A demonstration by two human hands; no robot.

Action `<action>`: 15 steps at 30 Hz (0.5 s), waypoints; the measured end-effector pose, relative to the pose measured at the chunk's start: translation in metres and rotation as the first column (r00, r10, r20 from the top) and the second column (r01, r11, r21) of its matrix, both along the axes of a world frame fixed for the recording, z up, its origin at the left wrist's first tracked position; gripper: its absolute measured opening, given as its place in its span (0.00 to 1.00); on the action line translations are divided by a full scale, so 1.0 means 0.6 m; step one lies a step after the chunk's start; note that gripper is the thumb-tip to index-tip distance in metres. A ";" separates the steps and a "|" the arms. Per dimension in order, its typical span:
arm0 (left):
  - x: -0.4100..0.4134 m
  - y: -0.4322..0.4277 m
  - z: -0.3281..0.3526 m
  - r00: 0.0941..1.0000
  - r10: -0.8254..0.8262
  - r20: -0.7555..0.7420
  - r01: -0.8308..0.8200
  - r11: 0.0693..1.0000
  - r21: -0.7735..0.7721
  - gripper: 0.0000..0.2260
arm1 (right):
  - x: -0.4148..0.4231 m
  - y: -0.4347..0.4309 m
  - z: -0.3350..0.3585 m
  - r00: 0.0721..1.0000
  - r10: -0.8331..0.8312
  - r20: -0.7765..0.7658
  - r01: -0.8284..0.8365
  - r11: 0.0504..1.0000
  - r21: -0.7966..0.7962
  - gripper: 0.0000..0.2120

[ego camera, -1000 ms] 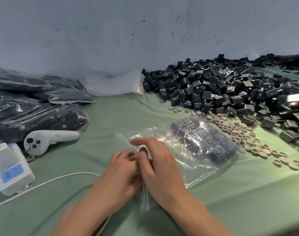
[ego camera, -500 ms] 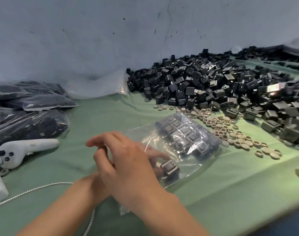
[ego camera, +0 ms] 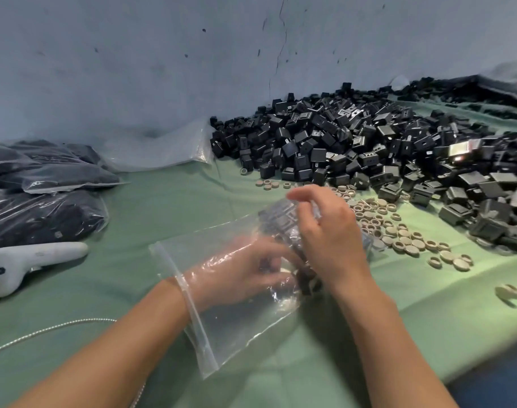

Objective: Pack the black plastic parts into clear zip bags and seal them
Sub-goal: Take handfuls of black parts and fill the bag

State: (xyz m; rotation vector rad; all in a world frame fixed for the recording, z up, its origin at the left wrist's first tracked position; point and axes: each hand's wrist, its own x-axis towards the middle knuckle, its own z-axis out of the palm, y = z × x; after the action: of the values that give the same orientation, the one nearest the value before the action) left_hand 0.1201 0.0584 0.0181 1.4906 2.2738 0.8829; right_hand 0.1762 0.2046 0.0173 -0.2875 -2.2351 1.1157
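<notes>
A clear zip bag (ego camera: 236, 325) lies on the green table cloth with its zip mouth toward me. My left hand (ego camera: 239, 272) is inside it up to the wrist, its fingers blurred and closed on a loose black part (ego camera: 307, 279) near the packed black parts (ego camera: 277, 216) at the bag's far end. From outside, my right hand (ego camera: 330, 240) curls over that far end and grips the bag and the parts through the plastic. A big pile of loose black plastic parts (ego camera: 354, 148) fills the table's back right.
Several beige rings (ego camera: 398, 234) are scattered in front of the pile. Filled sealed bags (ego camera: 39, 213) are stacked at left, with a white controller (ego camera: 24, 260) and a braided cable (ego camera: 54, 328) in front. Empty clear bags (ego camera: 163, 148) lean on the wall. The table edge (ego camera: 472, 375) is at lower right.
My left hand has gone from the bag's mouth deep into the bag with a black part. My right hand moved off the mouth to the bag's far end. The view shifted left.
</notes>
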 end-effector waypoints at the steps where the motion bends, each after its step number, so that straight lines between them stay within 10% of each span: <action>1: 0.001 0.001 0.001 1.000 -0.002 0.028 0.002 1.000 -0.008 0.11 | 0.003 0.024 -0.012 0.994 -0.097 0.051 0.097 0.995 -0.004 0.10; 15: -0.001 0.037 -0.017 0.985 0.155 -0.075 -0.166 0.974 -0.158 0.15 | 0.006 0.069 -0.063 0.940 -0.323 0.108 0.319 0.946 0.049 0.12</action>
State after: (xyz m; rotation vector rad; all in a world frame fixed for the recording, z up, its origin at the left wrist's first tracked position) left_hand 0.1192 0.0803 0.0077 1.2959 2.4739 0.6802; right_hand 0.1797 0.2461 -0.0205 -0.6924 -2.1996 0.9068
